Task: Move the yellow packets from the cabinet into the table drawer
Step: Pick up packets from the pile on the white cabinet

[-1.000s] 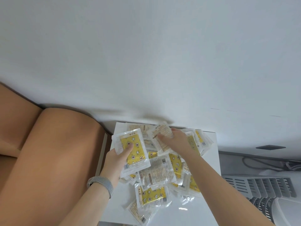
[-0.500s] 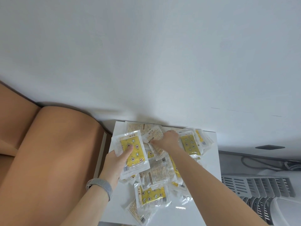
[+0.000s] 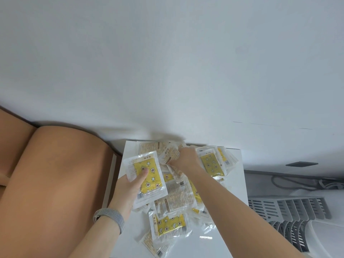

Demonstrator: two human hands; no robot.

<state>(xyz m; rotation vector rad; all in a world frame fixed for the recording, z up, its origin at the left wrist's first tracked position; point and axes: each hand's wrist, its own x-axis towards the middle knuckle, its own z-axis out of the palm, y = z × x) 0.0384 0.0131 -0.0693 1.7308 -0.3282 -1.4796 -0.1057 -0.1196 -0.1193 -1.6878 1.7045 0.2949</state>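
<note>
The printing on the packets (image 3: 173,200) is too small and blurred to read; only yellow panels with star and flower shapes and small barcodes show. They lie heaped on a white cabinet (image 3: 236,185) against the wall. The left hand (image 3: 128,189), a grey band (image 3: 110,219) on its wrist, holds one packet (image 3: 147,178), thumb pressed across its yellow face. The right hand (image 3: 186,159) curls into the far pile, pinching a pale packet (image 3: 170,154). A tan cushion (image 3: 55,183) sits left, a grey slatted rack (image 3: 290,211) right.
</note>
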